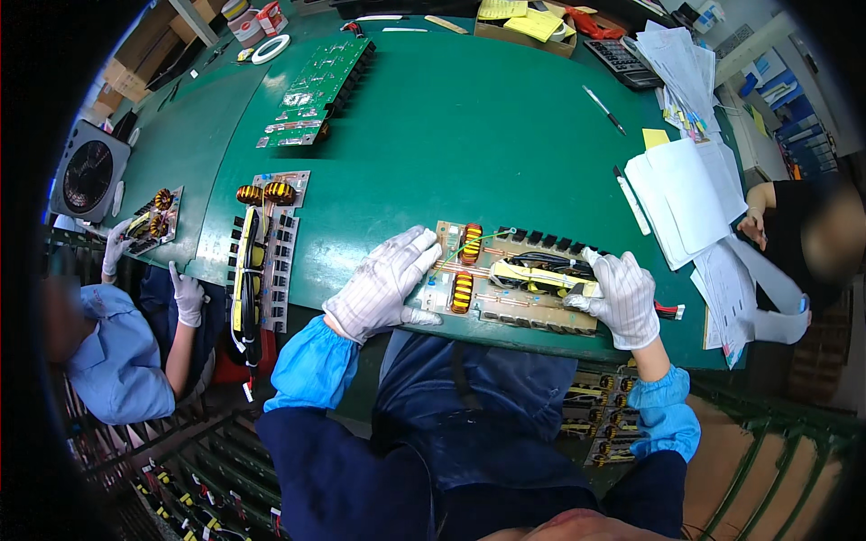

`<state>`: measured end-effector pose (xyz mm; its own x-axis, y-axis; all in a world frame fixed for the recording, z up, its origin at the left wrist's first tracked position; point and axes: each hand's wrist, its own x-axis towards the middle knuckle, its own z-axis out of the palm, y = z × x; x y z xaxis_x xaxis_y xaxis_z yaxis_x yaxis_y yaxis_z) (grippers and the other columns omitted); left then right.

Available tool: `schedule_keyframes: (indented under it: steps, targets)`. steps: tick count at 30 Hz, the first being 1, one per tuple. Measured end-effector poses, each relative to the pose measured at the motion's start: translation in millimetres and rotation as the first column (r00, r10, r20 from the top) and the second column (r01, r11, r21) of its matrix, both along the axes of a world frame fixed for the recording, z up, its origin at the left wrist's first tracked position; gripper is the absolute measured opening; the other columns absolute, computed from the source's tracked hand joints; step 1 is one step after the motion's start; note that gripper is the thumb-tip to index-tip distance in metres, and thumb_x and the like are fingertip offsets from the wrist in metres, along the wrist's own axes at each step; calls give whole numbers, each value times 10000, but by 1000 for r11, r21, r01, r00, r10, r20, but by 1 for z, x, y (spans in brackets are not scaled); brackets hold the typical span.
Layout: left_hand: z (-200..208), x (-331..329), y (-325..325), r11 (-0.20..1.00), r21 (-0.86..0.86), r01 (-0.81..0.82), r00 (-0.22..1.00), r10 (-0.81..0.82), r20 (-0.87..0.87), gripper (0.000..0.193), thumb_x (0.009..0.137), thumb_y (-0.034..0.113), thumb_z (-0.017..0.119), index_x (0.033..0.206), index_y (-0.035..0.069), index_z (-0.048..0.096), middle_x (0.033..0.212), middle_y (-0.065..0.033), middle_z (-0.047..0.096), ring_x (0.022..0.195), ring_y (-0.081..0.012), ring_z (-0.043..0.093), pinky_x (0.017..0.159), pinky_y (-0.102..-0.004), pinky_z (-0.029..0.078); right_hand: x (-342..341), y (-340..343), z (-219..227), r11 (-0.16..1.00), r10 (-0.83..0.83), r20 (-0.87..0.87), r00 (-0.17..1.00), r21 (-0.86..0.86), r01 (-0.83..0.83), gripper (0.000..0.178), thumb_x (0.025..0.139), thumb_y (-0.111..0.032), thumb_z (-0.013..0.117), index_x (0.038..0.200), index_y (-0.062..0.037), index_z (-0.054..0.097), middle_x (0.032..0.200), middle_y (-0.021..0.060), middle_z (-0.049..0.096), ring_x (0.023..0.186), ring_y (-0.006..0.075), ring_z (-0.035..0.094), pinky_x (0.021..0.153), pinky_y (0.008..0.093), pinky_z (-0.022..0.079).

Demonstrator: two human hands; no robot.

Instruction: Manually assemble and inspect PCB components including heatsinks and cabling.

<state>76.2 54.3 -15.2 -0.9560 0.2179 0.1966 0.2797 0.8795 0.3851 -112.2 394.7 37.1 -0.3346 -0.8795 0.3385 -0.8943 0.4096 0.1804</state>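
A long circuit board (492, 302) lies near the table's front edge. It carries two yellow-and-brown wound coils (471, 243), a yellow-taped transformer (541, 275) with black wires, and rows of black components. A thin green wire (478, 242) crosses its left part. My gloved left hand (383, 281) holds the board's left end, fingers at the far corner and thumb at the near one. Around its right end, beside the transformer, curl the fingers of my gloved right hand (622, 299); what lies under those fingertips is partly hidden. A red-and-black wire with a white connector (669, 312) sticks out past that hand.
Another board with coils (280, 243) lies to my left, and a green-faced board (316, 95) farther back. At far left, a co-worker's gloved hands (188, 296) are near a smaller board (161, 216) and a fan (90, 169). Papers (677, 198), a pen (603, 108) and a calculator (622, 63) lie right.
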Motion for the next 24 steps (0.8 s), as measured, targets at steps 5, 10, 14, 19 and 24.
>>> schedule_keyframes:
  steps: [5, 10, 14, 19, 24]
  targets:
    - [-7, 8, -2, 964, -262, 46, 967, -109, -231, 729, 828, 465, 684, 1343, -19, 506, 1342, -204, 562, 1263, -373, 552, 1001, -457, 487, 0, -2, 2, 1000, -3, 44, 999, -5, 4, 729, 726, -664, 700, 1118, -50, 672, 772, 51, 596, 694, 205, 550, 520, 324, 442]
    - [-11, 13, 2, 891, -453, -21, 938, -139, -318, 633, 892, 470, 611, 1245, -54, 565, 1214, -201, 648, 1165, -370, 627, 926, -437, 540, -5, -3, -1, 998, 17, 71, 997, -58, -13, 721, 716, -648, 711, 1130, -58, 677, 770, 53, 604, 683, 219, 551, 541, 338, 442]
    - [-6, 13, 4, 919, -393, -17, 941, -118, -317, 576, 878, 401, 632, 1225, -55, 577, 1224, -203, 641, 1152, -366, 635, 893, -427, 562, -3, -3, -5, 988, 24, 55, 998, -156, -15, 697, 725, -623, 722, 1121, -50, 693, 820, 84, 647, 708, 250, 583, 584, 355, 466]
    - [-14, 10, 5, 964, -264, 19, 981, -68, -179, 687, 797, 367, 696, 1340, -9, 506, 1361, -191, 549, 1268, -358, 553, 998, -443, 507, 8, 1, -13, 960, -34, 87, 996, -275, 57, 609, 706, -469, 792, 1109, -25, 688, 941, 124, 705, 784, 285, 649, 670, 387, 488]
    - [-9, 10, 6, 992, -126, -24, 994, 10, -110, 831, 731, 408, 774, 1395, 10, 470, 1421, -189, 507, 1319, -356, 509, 1060, -460, 452, 29, 3, -7, 940, -88, 75, 993, -323, 108, 458, 781, -163, 733, 1215, -38, 656, 1073, 165, 680, 887, 326, 636, 750, 413, 501]
